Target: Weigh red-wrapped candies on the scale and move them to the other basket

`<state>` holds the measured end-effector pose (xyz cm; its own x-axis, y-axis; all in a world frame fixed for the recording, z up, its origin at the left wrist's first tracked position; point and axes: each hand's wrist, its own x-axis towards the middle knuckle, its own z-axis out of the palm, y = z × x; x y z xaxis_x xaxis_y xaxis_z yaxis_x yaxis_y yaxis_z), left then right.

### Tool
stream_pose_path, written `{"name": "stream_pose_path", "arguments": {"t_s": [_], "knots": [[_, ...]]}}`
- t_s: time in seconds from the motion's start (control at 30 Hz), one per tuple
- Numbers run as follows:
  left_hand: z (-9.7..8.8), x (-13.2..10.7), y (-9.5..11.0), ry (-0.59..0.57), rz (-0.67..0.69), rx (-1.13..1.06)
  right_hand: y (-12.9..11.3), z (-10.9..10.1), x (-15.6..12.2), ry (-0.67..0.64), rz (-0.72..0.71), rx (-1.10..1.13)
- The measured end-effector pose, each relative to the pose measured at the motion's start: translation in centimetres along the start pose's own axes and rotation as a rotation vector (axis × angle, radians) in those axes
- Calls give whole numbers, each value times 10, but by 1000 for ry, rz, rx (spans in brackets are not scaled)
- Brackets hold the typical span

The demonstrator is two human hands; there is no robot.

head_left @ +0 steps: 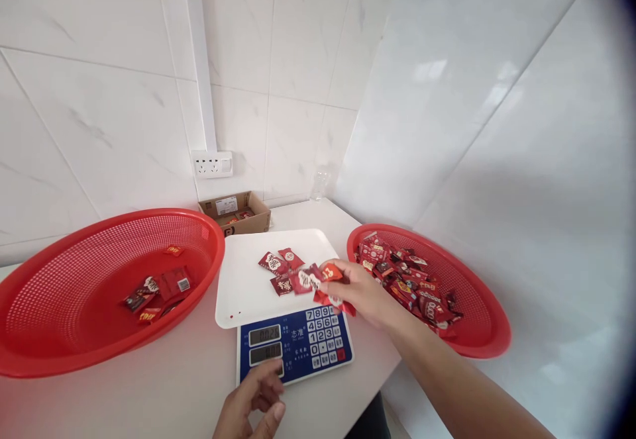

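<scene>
Several red wrapped packets are gripped in my right hand (355, 290), over the right side of the scale's white tray (241, 287). On that tray lie several more red and dark-red packets (281, 261), close to my fingertips. Below the tray is the blue panel of the digital scale (297, 333), with number keys and small displays; the top one seems to read 0.026. My left hand (253, 402) hovers at the panel's lower left, fingers loosely curled and apart, holding nothing. It partly covers the lowest display.
A red mesh basket (213, 273) at left holds a few packets. Another red basket (489, 313) at right holds a heap of them. Behind the scale stands an open cardboard box (258, 220) with packets inside. Tiled walls close in the back and right; a socket (212, 164) is mounted there.
</scene>
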<state>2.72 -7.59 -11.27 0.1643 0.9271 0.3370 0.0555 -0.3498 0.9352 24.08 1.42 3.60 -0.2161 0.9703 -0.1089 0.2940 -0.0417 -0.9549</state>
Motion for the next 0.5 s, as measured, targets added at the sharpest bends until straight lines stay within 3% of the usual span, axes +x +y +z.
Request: {"name": "stream_pose_path", "arguments": {"t_s": [0.13,0.23,0.33,0.5], "knots": [[-2,12,30,-3,-442,-622,-3,18,-24,-378,179,81],[-4,20,54,-127,-623,-787,-1,32,-33,-562,165,-3],[-1,23,67,-116,-749,-773,2,41,-36,-550,100,-18],[1,26,74,-83,-733,-727,-1,40,-39,-512,137,-78]]}}
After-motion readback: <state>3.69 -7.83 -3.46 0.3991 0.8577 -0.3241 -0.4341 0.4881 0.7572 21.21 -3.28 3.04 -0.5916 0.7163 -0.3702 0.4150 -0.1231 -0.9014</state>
